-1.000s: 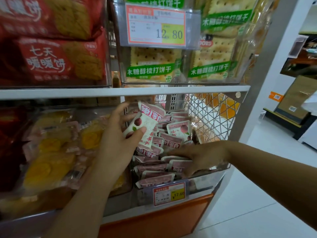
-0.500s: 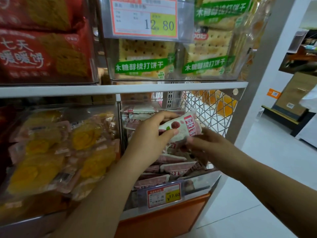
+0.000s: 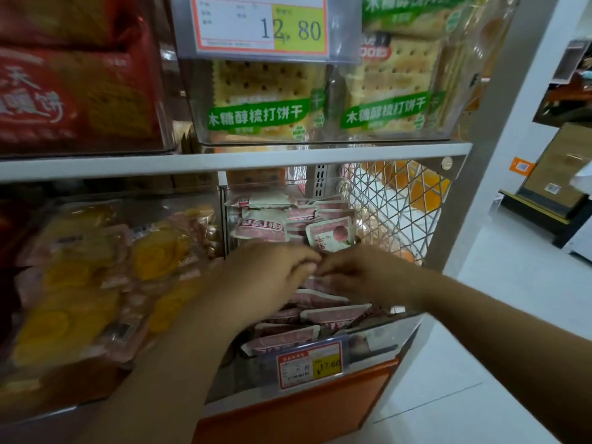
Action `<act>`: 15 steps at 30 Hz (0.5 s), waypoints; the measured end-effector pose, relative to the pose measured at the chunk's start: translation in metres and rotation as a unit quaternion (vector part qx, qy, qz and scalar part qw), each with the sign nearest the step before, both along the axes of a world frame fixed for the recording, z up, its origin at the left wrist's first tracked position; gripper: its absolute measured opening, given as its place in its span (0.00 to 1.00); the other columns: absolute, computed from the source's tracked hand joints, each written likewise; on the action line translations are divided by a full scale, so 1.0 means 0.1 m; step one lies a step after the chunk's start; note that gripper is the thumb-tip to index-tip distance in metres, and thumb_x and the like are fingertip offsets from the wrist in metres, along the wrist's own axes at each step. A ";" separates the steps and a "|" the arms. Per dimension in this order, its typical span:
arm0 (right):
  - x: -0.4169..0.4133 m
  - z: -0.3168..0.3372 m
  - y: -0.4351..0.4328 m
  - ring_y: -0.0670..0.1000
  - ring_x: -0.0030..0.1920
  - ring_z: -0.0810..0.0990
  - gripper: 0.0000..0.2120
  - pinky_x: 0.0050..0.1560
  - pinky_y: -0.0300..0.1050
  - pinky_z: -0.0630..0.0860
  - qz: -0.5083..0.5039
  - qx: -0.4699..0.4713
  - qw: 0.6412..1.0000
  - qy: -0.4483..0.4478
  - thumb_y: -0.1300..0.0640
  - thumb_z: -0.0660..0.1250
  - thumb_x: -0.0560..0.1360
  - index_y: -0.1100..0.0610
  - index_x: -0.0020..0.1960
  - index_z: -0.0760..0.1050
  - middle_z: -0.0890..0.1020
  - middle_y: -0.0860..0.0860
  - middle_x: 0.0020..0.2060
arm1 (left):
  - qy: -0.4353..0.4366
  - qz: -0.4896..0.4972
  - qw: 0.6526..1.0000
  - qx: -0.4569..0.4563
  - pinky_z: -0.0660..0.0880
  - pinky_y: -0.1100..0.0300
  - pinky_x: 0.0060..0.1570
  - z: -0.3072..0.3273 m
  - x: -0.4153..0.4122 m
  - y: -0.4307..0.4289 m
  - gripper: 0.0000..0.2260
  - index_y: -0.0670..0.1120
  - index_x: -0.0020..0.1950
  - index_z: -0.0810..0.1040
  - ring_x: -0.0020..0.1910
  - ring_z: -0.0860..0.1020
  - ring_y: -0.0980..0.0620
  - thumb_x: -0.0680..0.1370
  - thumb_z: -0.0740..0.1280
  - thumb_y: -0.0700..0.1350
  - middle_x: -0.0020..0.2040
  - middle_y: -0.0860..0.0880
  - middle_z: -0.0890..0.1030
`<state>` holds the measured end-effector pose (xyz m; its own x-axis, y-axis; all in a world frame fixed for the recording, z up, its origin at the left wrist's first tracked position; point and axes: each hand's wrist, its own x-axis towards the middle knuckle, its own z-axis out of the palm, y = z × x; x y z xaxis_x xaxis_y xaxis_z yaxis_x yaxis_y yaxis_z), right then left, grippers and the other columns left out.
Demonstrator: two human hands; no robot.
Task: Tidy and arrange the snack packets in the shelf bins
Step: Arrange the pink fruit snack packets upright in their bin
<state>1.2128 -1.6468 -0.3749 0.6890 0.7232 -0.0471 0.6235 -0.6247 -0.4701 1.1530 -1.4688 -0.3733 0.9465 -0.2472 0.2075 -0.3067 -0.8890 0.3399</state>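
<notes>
Just below the frame's centre, the left hand (image 3: 266, 280) and right hand (image 3: 365, 277) meet over the pink packets (image 3: 333, 315) piled in the clear bin (image 3: 384, 339) at lower centre. Both hands' fingers are curled inward, tips touching each other. Blur hides whether they pinch a packet. Behind the hands, one packet (image 3: 330, 233) stands tilted against the stack. A price tag (image 3: 309, 363) is clipped to the bin's front. Yellow packs (image 3: 96, 283) fill the bin at left. Crackers (image 3: 256, 100) sit at upper centre, red packs (image 3: 80, 97) at upper left, and wire mesh (image 3: 394, 200) at right
</notes>
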 end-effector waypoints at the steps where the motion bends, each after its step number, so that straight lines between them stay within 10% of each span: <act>1: 0.03 0.08 -0.04 0.49 0.40 0.79 0.12 0.47 0.42 0.74 -0.013 0.007 0.998 0.056 0.51 0.60 0.78 0.56 0.48 0.80 0.82 0.53 0.43 | -0.001 -0.006 0.998 0.064 0.65 0.62 0.52 -0.03 0.00 0.00 0.13 0.61 0.64 0.73 0.45 0.75 0.61 0.81 0.57 0.53 0.56 0.60 0.80; 7: 0.36 0.01 0.11 0.53 0.49 0.79 0.17 0.50 0.43 0.72 -0.080 0.028 0.996 -0.026 0.52 0.58 0.79 0.63 0.58 0.76 0.81 0.56 0.51 | 0.028 -0.024 0.996 0.087 0.64 0.69 0.50 -0.04 0.06 0.04 0.13 0.60 0.64 0.74 0.58 0.75 0.60 0.81 0.59 0.51 0.63 0.61 0.76; 11: 0.36 -0.15 0.22 0.40 0.37 0.72 0.09 0.40 0.34 0.65 -0.003 -0.052 0.997 0.063 0.57 0.59 0.79 0.50 0.47 0.78 0.78 0.44 0.40 | 0.005 -0.019 0.996 0.084 0.63 0.62 0.59 -0.06 0.09 0.06 0.12 0.59 0.61 0.76 0.62 0.69 0.58 0.80 0.58 0.52 0.62 0.62 0.73; 15: 0.29 -0.06 0.09 0.43 0.53 0.77 0.15 0.56 0.34 0.72 0.014 -0.065 0.981 0.183 0.60 0.56 0.81 0.51 0.59 0.79 0.80 0.44 0.57 | -0.007 0.001 0.988 0.157 0.52 0.55 0.67 -0.08 0.05 0.02 0.16 0.59 0.67 0.68 0.69 0.60 0.57 0.81 0.51 0.55 0.71 0.60 0.65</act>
<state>1.2415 -1.6376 -0.3809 0.5893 0.7125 -0.3808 0.4448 -0.6796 -0.5833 1.1577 -1.4671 -0.3812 0.9447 -0.2996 0.1335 -0.3076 -0.9505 0.0438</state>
